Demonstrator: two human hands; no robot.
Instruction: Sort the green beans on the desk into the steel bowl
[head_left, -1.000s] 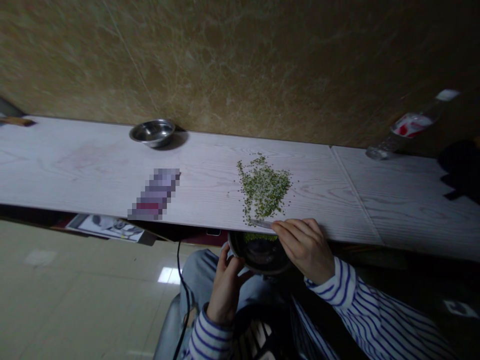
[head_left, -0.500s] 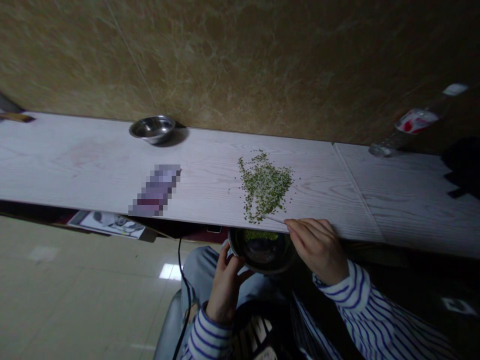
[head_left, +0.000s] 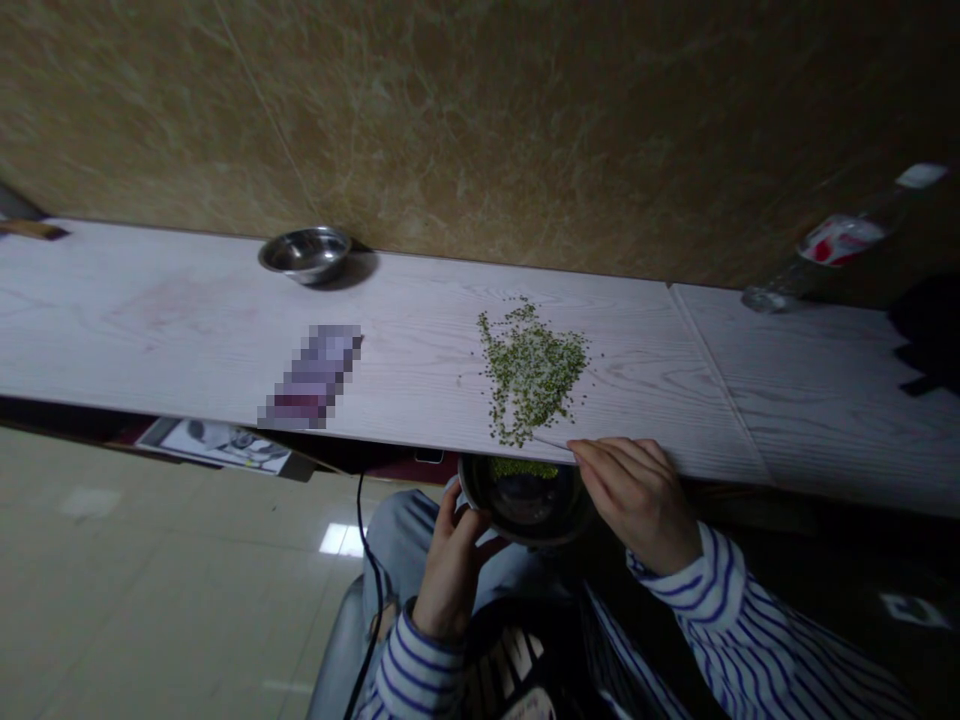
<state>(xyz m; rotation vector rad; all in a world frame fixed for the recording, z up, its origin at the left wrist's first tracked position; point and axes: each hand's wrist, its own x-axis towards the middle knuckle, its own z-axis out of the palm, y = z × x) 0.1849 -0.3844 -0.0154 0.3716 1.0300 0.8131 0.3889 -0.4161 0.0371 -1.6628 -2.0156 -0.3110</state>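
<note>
Small green beans [head_left: 551, 385], mixed with white grains like rice, lie spread in a loose patch on the pale wooden counter [head_left: 420, 370]. My right hand [head_left: 637, 500] pinches a thin white stick [head_left: 552, 442] at the counter's front edge; its tip reaches the near end of the patch. Below that edge, my left hand [head_left: 450, 570] grips the left rim of a metal bowl [head_left: 529, 510] held over my lap. Green beans [head_left: 525, 468] sit along the bowl's far side, and the counter edge hides part of it.
Against the wall stand an empty-looking metal bowl [head_left: 306, 256] and a clear plastic bottle [head_left: 836, 242]. A pixelated flat object [head_left: 311, 375] lies left of the beans. A dark item [head_left: 930, 335] is at far right. A black cable [head_left: 367, 560] hangs beside my leg.
The view has shifted very slightly. Both hands, the bowl and the stick keep nearly the same positions, and the bean patch looks almost the same.
</note>
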